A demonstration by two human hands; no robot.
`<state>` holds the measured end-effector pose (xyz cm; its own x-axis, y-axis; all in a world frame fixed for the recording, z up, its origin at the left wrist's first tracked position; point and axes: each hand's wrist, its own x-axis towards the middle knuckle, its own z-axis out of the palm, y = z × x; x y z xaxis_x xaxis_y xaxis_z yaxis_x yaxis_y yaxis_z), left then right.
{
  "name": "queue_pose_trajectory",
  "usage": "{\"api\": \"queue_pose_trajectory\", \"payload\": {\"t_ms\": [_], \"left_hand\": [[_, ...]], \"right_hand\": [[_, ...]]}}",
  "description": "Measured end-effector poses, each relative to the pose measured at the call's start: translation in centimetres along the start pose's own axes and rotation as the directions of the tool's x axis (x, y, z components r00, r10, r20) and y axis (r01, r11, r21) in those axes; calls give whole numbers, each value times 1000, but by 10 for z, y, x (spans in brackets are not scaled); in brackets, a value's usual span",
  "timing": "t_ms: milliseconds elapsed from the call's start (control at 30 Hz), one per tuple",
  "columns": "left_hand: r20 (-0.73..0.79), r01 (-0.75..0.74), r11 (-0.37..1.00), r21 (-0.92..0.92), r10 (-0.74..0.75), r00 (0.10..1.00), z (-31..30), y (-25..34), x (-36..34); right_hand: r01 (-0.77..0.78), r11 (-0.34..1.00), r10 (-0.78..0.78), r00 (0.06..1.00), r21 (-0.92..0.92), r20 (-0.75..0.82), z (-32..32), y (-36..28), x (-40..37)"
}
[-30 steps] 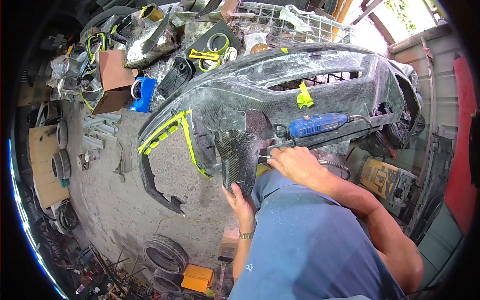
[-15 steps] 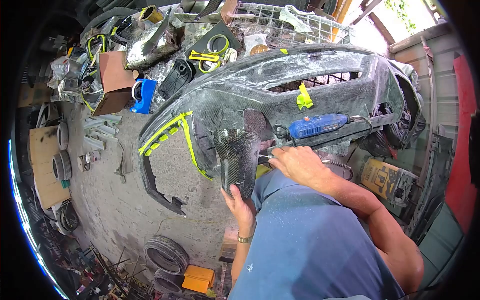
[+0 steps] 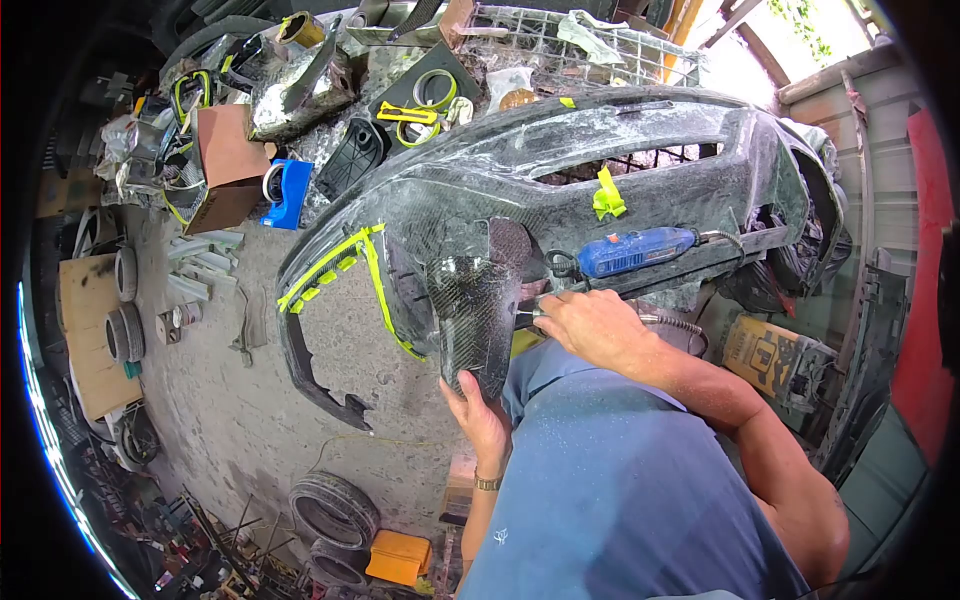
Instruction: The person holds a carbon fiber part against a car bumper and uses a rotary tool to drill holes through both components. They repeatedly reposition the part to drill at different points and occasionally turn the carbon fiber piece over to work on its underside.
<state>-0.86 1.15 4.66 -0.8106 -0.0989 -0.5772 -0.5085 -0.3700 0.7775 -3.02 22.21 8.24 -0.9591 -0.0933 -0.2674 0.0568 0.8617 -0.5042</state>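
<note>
A dark woven-patterned part (image 3: 476,325) stands out from the near side of a large dusty bumper-like piece (image 3: 450,205). My left hand (image 3: 480,415) grips the part's lower end, thumb on its face. My right hand (image 3: 590,325) is closed round a slim handpiece, mostly hidden by the fingers, whose thin tip touches or nearly touches the part's right edge. A flexible metal shaft (image 3: 675,322) runs out behind this hand. Just above lies a blue rotary tool (image 3: 637,252) on the bumper piece. Yellow-green tape (image 3: 376,275) lines the piece's left end.
Beyond the bumper piece are a tape roll (image 3: 435,89), a yellow cutter (image 3: 407,114), a blue tape dispenser (image 3: 288,194) and a cardboard box (image 3: 228,165). Tires (image 3: 335,510) and an orange object (image 3: 399,556) lie on the floor below. A yellow printed box (image 3: 765,355) stands right.
My right hand and the handpiece have shifted very slightly left. My left hand keeps its grip on the part, almost unmoved.
</note>
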Motion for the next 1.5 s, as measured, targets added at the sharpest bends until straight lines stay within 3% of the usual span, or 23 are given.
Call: {"api": "queue_pose_trajectory", "payload": {"t_ms": [300,400,467,700,800,867,900,967,1000,1033,1133,1200,1233,1300,1333,1367,1433,1500], "left_hand": [[31,-36,996,79,33,999,-15,-13,6],[-43,-52,989,140,58,997,-15,-15,5],[-34,-35,996,85,38,999,-9,-10,2],[-10,-53,998,20,54,999,-4,-8,1],[-19,-70,998,-1,70,997,-3,-5,0],[11,26,997,-74,-26,1000,-1,3,1],[11,21,997,-76,-21,1000,-4,2,5],[210,272,879,-393,-202,957,-15,-5,16],[239,315,826,-467,-225,945,-18,-7,18],[243,311,830,-463,-218,945,-21,-7,19],[464,498,611,-615,-230,856,-23,-8,24],[492,512,622,-592,-224,841,-21,-7,26],[512,524,629,-575,-223,830,-19,-6,27],[472,498,667,-554,-242,848,-16,-5,26],[442,470,744,-476,-260,859,-17,-7,28],[406,436,810,-392,-273,872,-18,-10,29],[369,420,840,-344,-291,883,-7,-9,26],[225,113,992,-47,-100,969,8,-6,16]], "right_hand": [[-23,1000,23,999,16,39,-4,-2,-1],[-27,999,26,999,20,47,-2,-3,0],[-92,994,84,989,61,121,-9,-5,1],[-91,995,88,995,52,43,-8,-4,1],[-98,990,86,989,102,117,-9,-1,0],[-47,944,44,999,326,14,-7,15,2],[-42,945,40,999,325,11,-12,20,5],[-186,793,206,978,580,31,-23,26,12],[-217,691,278,960,689,24,-24,28,15],[-163,624,284,958,764,-28,-25,31,21],[-72,565,299,946,822,-123,-28,31,40],[-72,244,300,954,967,-4,-46,13,48],[-61,245,296,955,968,-15,-48,11,50],[28,131,202,978,991,-54,-48,8,53],[-12,30,157,988,999,7,-48,13,55],[-5,31,149,989,1000,0,-46,13,56],[-50,-148,70,996,988,61,-44,11,59],[-55,-137,73,995,989,66,-40,9,63]]}}
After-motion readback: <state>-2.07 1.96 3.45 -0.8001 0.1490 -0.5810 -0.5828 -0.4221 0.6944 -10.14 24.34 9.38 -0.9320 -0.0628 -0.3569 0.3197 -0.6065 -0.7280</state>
